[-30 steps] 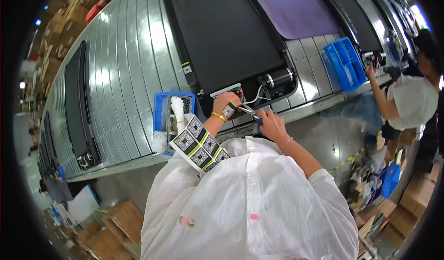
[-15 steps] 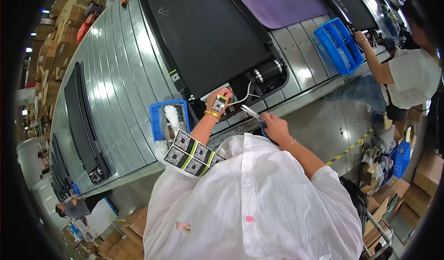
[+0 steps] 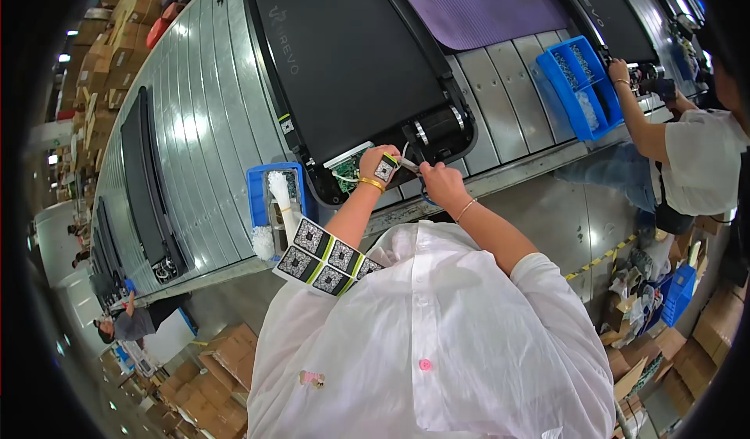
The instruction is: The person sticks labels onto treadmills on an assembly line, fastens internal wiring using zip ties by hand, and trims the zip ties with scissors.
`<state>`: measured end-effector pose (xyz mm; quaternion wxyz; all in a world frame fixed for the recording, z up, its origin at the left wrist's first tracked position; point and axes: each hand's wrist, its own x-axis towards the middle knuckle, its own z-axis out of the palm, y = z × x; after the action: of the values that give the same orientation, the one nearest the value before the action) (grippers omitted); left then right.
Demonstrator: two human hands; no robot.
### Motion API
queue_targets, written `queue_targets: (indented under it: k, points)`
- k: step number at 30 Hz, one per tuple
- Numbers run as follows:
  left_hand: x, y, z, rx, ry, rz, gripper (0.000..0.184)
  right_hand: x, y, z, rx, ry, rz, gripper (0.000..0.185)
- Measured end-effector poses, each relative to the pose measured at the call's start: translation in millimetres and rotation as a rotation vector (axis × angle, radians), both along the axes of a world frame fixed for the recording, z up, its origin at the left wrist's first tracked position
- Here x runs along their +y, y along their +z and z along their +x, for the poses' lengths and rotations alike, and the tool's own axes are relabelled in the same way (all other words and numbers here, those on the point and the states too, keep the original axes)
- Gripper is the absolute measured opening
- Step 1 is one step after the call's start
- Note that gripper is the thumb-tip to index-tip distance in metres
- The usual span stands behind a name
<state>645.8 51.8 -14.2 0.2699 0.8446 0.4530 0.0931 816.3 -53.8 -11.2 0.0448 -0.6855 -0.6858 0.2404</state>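
My left hand [image 3: 379, 163] is closed at the front end of a black treadmill [image 3: 344, 56], its fingers around a white cable that the hand mostly hides. Beside it lies a green circuit board [image 3: 346, 172] in the treadmill's uncovered front bay. My right hand [image 3: 443, 183] grips scissors [image 3: 426, 192] by dark blue handles. Their blades point left and reach the fingertips of my left hand; whether they touch the cable I cannot tell. A motor with bright metal bands [image 3: 439, 129] sits just beyond my hands.
Left of the treadmill stands a blue bin [image 3: 253, 197] with white strips. A divided blue bin [image 3: 553, 76] of small hardware sits on the metal roller line [image 3: 211, 126]. A co-worker [image 3: 691, 150] works at another treadmill on the right. A purple mat [image 3: 484, 5] lies behind.
My right hand has moved up and left, bringing the scissors from apart to my left hand's fingers. My left hand has shifted slightly right, and more of the circuit board shows.
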Motion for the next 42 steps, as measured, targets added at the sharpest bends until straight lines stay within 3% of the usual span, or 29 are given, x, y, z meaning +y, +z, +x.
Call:
queue_targets:
  k: [4,6,7,8,9,12,15,20,23,24,27,31,34,38,40,41,42]
  points:
    - [-12,9,-12,-0.089,0.209,-0.001,0.012,-38,29,29,0.141,0.021,-0.092,0.029]
    - [-22,15,-39,-0.374,0.456,-0.2,0.008,-72,38,59,0.157,-0.066,-0.145,0.03]
    - [-25,17,-60,-0.372,0.482,-0.177,0.008,-90,29,76,0.173,-0.146,-0.161,0.035]
    - [-30,17,-92,-0.363,0.563,-0.242,0.008,-110,15,94,0.191,-0.168,-0.118,0.039]
    - [-34,22,-128,-0.35,0.645,-0.303,0.008,-117,15,104,0.123,-0.258,-0.265,0.04]
    - [-40,55,-234,-0.136,0.698,-0.106,0.01,-140,3,124,0.065,-0.305,-0.223,0.04]
    - [-32,60,-324,0.053,0.732,-0.136,0.015,-124,21,107,0.085,-0.282,-0.117,0.04]
    - [8,32,-389,0.131,0.528,-0.066,0.022,-67,44,16,0.234,-0.231,0.026,0.04]
    - [30,-57,-442,0.641,0.378,0.052,0.027,-31,73,-66,0.326,-0.146,0.023,0.04]
    - [34,-65,-449,0.627,0.378,0.047,0.027,-21,84,-95,0.326,-0.09,-0.005,0.041]
    - [29,-85,-448,0.158,0.683,-0.301,0.026,9,104,-175,0.329,0.075,-0.156,0.046]
    - [2,-3,-422,-0.075,0.675,-0.147,0.021,39,68,-279,0.71,0.134,-0.413,0.053]
    - [-38,36,-412,-0.098,0.681,0.011,0.019,60,38,-346,0.708,0.162,-0.418,0.047]
    - [-81,77,-393,-0.018,0.537,0.164,0.018,53,61,-382,0.458,0.142,-0.096,0.032]
    - [-104,79,-388,-0.002,0.47,0.184,0.018,38,85,-375,0.742,0.335,0.37,0.027]
    - [-115,77,-382,-0.027,0.446,0.161,0.017,28,106,-368,0.724,0.342,0.372,0.027]
    - [-137,74,-376,-0.05,0.412,0.148,0.016,4,127,-365,0.726,0.518,0.427,0.027]
